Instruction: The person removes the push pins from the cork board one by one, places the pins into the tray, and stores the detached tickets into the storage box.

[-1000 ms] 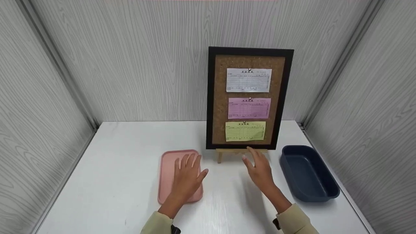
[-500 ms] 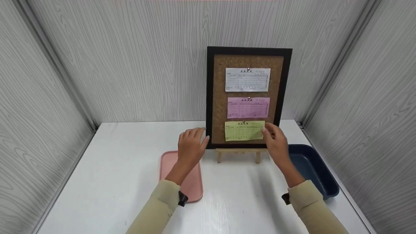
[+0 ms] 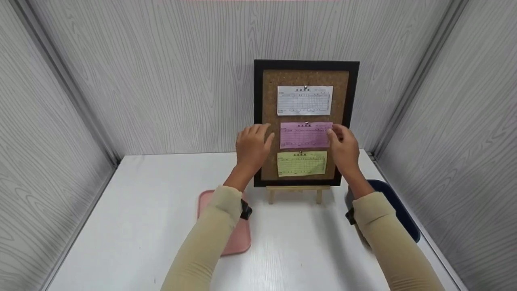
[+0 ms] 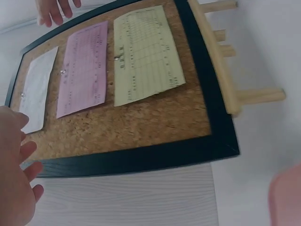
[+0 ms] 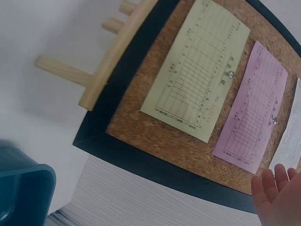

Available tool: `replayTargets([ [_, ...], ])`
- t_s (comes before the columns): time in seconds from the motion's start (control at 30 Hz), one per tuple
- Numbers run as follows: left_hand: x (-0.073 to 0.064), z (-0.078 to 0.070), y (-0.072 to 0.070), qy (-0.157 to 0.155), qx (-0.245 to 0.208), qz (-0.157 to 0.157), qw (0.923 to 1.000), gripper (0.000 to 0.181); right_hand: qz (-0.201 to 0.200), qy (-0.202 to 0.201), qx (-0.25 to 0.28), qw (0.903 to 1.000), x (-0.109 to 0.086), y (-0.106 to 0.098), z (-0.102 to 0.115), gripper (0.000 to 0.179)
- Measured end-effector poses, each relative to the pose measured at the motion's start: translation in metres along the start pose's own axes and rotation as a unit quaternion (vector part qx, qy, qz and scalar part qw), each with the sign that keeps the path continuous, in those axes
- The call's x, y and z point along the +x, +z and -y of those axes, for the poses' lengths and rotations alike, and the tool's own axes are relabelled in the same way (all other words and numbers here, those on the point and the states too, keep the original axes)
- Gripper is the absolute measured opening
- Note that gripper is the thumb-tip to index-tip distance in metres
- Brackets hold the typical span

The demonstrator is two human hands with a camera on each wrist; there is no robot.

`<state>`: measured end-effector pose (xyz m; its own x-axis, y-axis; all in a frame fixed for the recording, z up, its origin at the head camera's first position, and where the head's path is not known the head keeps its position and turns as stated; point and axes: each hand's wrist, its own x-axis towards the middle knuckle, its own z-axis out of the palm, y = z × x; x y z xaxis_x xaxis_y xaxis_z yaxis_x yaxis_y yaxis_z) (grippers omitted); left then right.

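- My left hand (image 3: 252, 145), fingers loose, holds nothing, at the board's left side.
- My right hand (image 3: 344, 148) has its fingers apart beside the pink slip's right end; I can't tell if they touch.
- The pink slip (image 3: 303, 136) is pinned, long axis nine to three: at 10 o'clock from my right hand, the nearer, and 3 o'clock from my left; I judge that reach matters most.
- White slip (image 3: 305, 101) at its 12 o'clock, yellow slip (image 3: 301, 165) at 6.
- From the board (image 3: 270, 97): easel (image 3: 298, 187) at 6, tray (image 3: 239, 234) at 7, bin (image 5: 11, 162) at 5.

Head camera looks forward and down; both nearer wrist views share the corkboard (image 4: 141, 120).
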<state>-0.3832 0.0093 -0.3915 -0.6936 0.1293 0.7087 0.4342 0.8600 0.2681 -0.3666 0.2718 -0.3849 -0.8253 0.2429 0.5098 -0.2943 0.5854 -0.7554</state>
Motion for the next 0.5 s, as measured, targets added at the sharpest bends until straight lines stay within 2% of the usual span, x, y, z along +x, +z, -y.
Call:
replayTargets([
  [0.2, 0.027, -0.014, 0.003, -0.003, 0.002, -0.009, 1.0000, 0.033, -0.013, 0.007, -0.007, 0.9999, 0.018, 0.003, 0.009, 0.044],
  [0.5, 0.063, -0.034, 0.013, -0.012, 0.027, 0.001, 0.9996, 0.029, -0.028, 0.025, -0.027, 0.9989, 0.042, 0.011, 0.021, 0.039],
])
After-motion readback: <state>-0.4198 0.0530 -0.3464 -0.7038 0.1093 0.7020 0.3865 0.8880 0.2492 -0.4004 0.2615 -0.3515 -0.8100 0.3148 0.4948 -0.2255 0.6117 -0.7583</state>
